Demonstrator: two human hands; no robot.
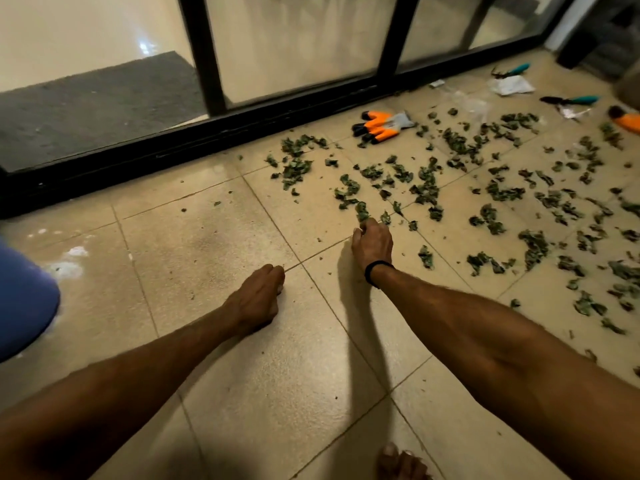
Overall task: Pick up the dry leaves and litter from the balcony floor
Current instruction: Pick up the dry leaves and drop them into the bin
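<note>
Leaves (426,188) lie scattered over the floor (207,244) ahead of and to the right of the right hand (372,244), the nearest ones at its fingertips. That hand reaches forward, fingers curled down and pinching the leaves at the near edge of the scatter. The left hand (258,299) rests knuckles-down on bare tile, behind and left of the right, fingers curled; whether it holds anything I cannot tell. A glove (381,126) lies well beyond the right hand, near the door track (207,133).
</note>
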